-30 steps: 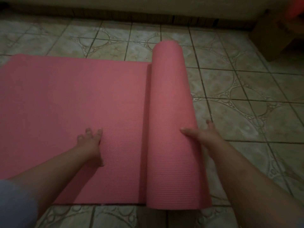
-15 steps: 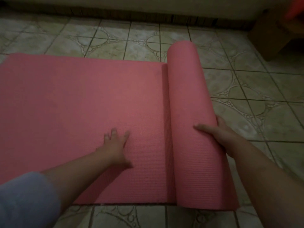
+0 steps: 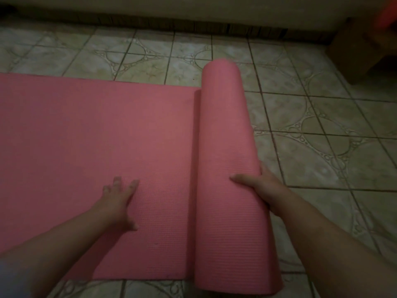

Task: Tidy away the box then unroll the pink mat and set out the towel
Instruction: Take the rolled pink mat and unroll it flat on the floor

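The pink mat (image 3: 86, 143) lies partly unrolled on the tiled floor, flat on the left with its rolled part (image 3: 227, 130) standing as a thick tube on the right. My left hand (image 3: 118, 198) presses flat on the unrolled part, fingers spread. My right hand (image 3: 257, 186) holds the right side of the roll, thumb on top and fingers curled behind it. A brown cardboard box (image 3: 361, 46) sits at the far right by the wall. No towel is in view.
Patterned tile floor (image 3: 322, 136) stretches to the right of the roll. A wall with a dark baseboard (image 3: 193, 20) runs along the back. Something red (image 3: 386, 9) shows above the box at the top right corner.
The roll has moved to the right with my right hand on it, leaving more mat flat. My left hand has slid rightward along the flat part.
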